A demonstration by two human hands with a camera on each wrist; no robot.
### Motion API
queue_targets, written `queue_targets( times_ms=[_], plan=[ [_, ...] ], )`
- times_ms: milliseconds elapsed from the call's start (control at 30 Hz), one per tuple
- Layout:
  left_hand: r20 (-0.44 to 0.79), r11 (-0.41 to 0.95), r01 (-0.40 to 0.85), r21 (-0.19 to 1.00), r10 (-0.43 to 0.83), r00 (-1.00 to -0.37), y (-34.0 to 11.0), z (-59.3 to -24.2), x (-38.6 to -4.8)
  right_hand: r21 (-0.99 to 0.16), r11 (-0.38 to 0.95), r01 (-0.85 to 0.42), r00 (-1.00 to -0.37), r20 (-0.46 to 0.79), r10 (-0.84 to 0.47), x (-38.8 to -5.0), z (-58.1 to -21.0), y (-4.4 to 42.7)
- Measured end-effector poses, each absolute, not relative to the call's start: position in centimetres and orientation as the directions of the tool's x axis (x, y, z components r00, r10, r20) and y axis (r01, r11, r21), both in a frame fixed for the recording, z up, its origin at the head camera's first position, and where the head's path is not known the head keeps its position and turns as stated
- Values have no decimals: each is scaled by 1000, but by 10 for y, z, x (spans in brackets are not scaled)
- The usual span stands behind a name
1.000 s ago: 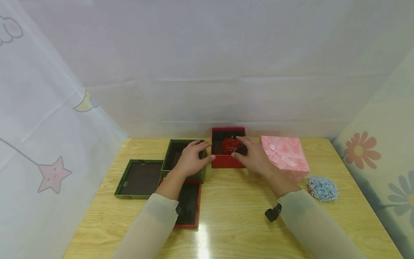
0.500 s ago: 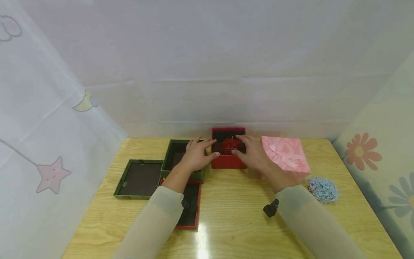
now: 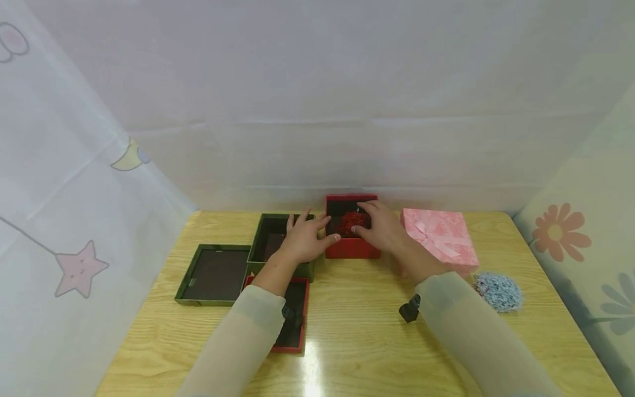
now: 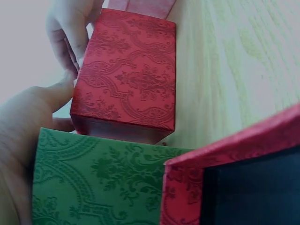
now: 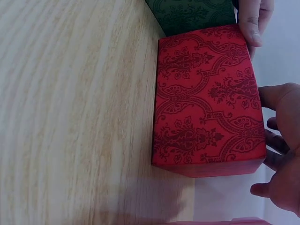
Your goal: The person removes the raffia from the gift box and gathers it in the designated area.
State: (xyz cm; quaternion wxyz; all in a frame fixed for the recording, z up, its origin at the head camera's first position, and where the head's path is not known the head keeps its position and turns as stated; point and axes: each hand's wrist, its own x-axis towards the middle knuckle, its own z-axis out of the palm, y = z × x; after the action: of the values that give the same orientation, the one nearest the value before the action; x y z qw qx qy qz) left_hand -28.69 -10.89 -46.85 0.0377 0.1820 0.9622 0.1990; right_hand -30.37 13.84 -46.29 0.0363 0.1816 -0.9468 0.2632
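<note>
A red box (image 3: 352, 249) stands at the table's back, with a clump of red shreds (image 3: 353, 221) inside. Over its right side, my right hand (image 3: 384, 229) has thumb and fingers parted around the shreds; whether it grips them is unclear. My left hand (image 3: 303, 240) is over the green box (image 3: 305, 271), fingers spread, thumb and fingertips at the red box's left edge. The left wrist view shows this hand (image 4: 21, 122) beside the patterned red wall (image 4: 129, 70). In the right wrist view, the right hand's (image 5: 288, 145) fingers reach over the box's rim.
A green lid (image 3: 218, 275) lies left of the green box, and a red lid (image 3: 296, 314) lies in front, partly under the left arm. Right of the red box are a pink box (image 3: 441, 237) with a bow and a pile of pale blue shreds (image 3: 500, 292).
My left hand has moved right, towards the red box. The right hand has shifted slightly left and farther over the red shreds.
</note>
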Motion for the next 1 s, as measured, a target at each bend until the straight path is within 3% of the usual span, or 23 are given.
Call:
queue_targets(
  times_ms=[1000],
  plan=[
    [73, 850, 313, 423, 313, -947, -107, -478, -285, -334, 889, -311, -934, -63, -351, -340, -466, 118]
  ],
)
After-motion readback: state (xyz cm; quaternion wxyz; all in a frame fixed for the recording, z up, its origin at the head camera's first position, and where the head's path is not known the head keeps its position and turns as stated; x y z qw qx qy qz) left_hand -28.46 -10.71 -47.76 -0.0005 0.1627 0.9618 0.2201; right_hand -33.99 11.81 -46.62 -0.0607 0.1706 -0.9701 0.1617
